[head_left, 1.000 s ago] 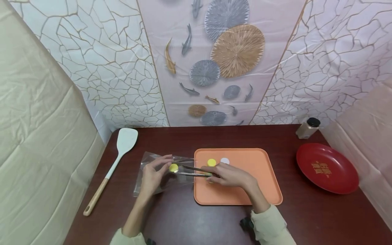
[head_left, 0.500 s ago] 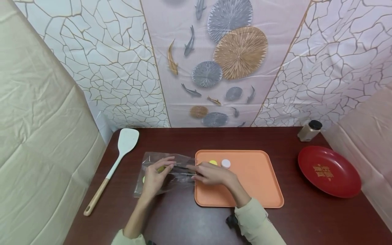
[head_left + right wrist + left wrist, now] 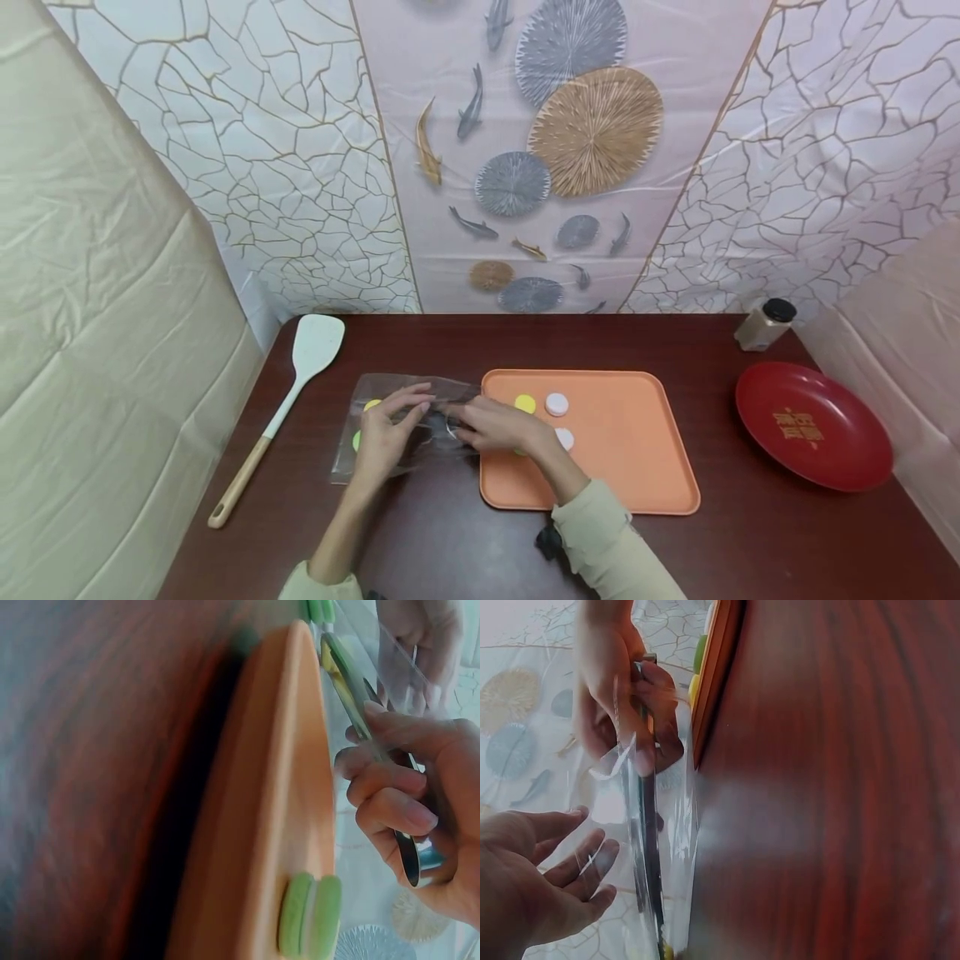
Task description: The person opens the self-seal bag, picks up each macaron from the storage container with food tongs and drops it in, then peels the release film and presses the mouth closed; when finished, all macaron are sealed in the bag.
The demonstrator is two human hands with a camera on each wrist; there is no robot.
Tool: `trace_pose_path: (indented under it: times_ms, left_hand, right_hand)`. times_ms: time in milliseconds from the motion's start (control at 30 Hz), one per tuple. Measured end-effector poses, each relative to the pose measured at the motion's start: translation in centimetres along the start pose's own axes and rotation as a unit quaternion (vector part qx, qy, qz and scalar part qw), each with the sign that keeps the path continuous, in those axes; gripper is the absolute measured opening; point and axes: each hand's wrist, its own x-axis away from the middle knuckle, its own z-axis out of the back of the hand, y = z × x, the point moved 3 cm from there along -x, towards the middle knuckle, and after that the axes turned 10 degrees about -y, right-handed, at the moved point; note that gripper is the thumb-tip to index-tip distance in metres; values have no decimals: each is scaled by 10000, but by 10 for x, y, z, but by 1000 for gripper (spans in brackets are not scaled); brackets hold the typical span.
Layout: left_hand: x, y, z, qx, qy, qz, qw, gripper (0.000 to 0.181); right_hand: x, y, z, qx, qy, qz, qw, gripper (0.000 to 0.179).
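My right hand [image 3: 498,423] grips metal tongs [image 3: 409,859], which reach into a clear plastic bag [image 3: 457,388] left of the orange tray [image 3: 622,492]. In the left wrist view the tongs run lengthwise inside the film, with a bit of yellow at their far tips. At the bag's mouth, my left hand [image 3: 382,437] holds the film with thumb and fingers. A yellow macaron [image 3: 372,404] and a green macaron [image 3: 357,441] show through the bag, partly behind the left hand. On the tray lie several more, including a yellow macaron [image 3: 524,404] and a white macaron [image 3: 557,405].
A white spatula [image 3: 315,342] with a wooden handle lies along the table's left side. To the right are a red oval plate [image 3: 840,442] and a small jar [image 3: 763,325] with a black lid. Patterned cloth stands behind the table.
My right hand has moved left, carrying the tongs and a yellow macaron deeper into the bag. White macarons on the tray have come into view. The left hand stays almost still at the bag.
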Motion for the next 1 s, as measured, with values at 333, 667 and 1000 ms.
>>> trace_pose_path:
  times_ms: [333,667,1000]
  left_hand:
    - [0,-2,-6,14,-58,146,9999,15]
    - [1,-4,-6,-3,-42,97,9999,14]
    - [-3,-4,1,64,33,159,9998,14]
  right_hand:
    - [-16,43,-34,207,286,62,9994,51]
    - [49,-39,19,-478,200,-826,9952,46]
    - [121,-42,30,-508,532,-1316,9886,52]
